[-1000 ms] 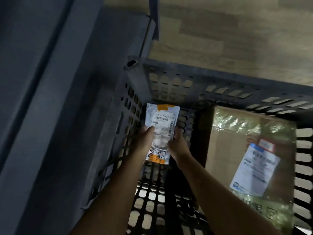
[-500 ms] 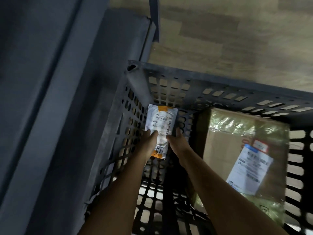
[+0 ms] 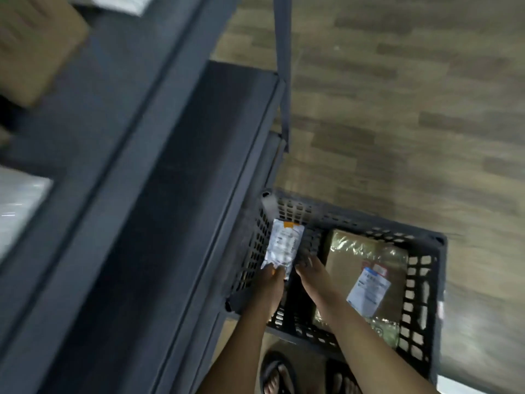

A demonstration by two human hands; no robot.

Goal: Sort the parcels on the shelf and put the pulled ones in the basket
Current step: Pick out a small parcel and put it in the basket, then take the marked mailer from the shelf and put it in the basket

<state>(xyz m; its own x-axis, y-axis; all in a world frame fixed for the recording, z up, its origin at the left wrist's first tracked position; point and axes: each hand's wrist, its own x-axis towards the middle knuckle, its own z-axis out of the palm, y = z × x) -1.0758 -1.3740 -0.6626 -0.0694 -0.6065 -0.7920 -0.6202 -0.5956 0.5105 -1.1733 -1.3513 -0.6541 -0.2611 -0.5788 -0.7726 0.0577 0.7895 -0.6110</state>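
Wood-plank floor carries the grey basket (image 3: 439, 282). Inside it, the left hand (image 3: 273, 281) pinches the near end of a white pouch parcel (image 3: 285, 243) at the left wall. The right hand (image 3: 312, 271) is beside it, fingers loose, holding nothing. A taped cardboard box (image 3: 352, 261) already fills the right side, leaving a free middle strip. Blurred parcels wait on the shelf (image 3: 170, 194).

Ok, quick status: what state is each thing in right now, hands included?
basket, on the floor beside the shelf.
small white parcel, inside the basket by its left wall, label up.
left hand, holds the small white parcel's lower end.
right hand, open, beside the small white parcel, not gripping it.
cardboard box, lying flat in the basket, label up.
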